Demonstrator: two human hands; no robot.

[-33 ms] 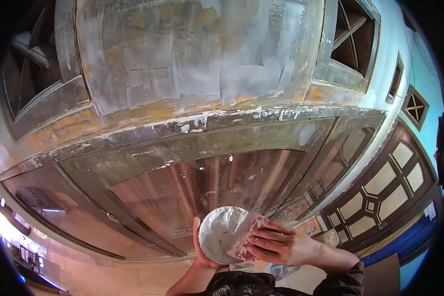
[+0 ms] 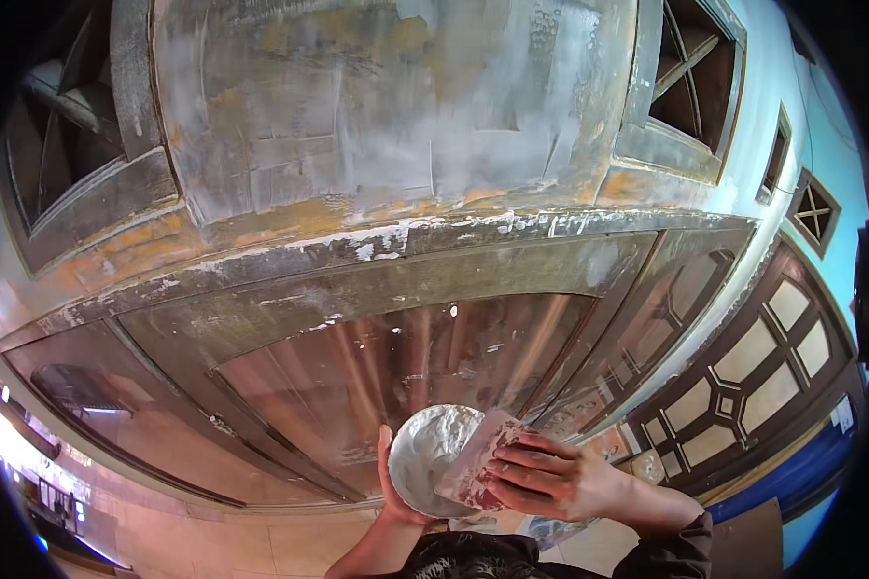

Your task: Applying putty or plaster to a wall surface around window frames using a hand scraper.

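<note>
My left hand (image 2: 394,502) cups a round white bowl (image 2: 392,471) from its left side and below, thumb up along the wall. White paste (image 2: 433,442) lies inside it, thickest toward the far side. Gripped in my right hand (image 2: 548,480) is a flat pinkish scraper (image 2: 481,461), its face smeared with white. My fingers lie across the scraper, and its edge reaches over the right part of the bowl, hiding what is under it. I cannot tell whether that edge touches the paste.
Ahead stands a wall panel (image 2: 386,116) coated in patchy grey-white and orange. Under it runs a ledge (image 2: 299,251) with white smears, above a brown door with a glazed pane (image 2: 290,386). Crossed-bar openings (image 2: 686,72) flank the panel. At right are a patterned door (image 2: 743,386) and blue material (image 2: 792,473).
The scraper has tilted slightly over the bowl, showing more of its smeared face. My left hand and the bowl look almost unmoved.
</note>
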